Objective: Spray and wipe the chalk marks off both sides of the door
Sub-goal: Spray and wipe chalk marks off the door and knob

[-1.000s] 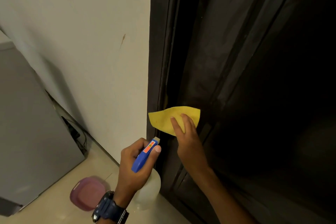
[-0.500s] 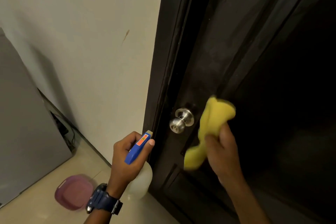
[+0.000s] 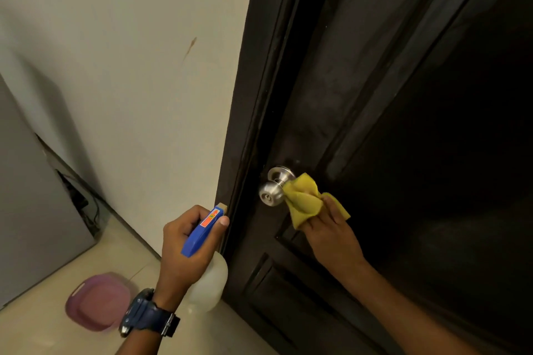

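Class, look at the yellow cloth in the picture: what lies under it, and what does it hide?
The yellow cloth, bunched in the right hand, touches the steel doorknob and lies over the dark door. Any chalk marks beneath it are covered.

Counted one dark wooden door [image 3: 360, 95], one round silver doorknob [image 3: 272, 189], one crumpled yellow cloth [image 3: 305, 202], one blue-topped white spray bottle [image 3: 202, 232], one purple plastic lid [image 3: 96, 301], one dark wristwatch [image 3: 147, 314], two hands.

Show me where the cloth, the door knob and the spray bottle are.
cloth [image 3: 303, 201]: head view, its bunched middle.
door knob [image 3: 269, 194]: head view, its round front.
spray bottle [image 3: 202, 232]: head view, its blue top.
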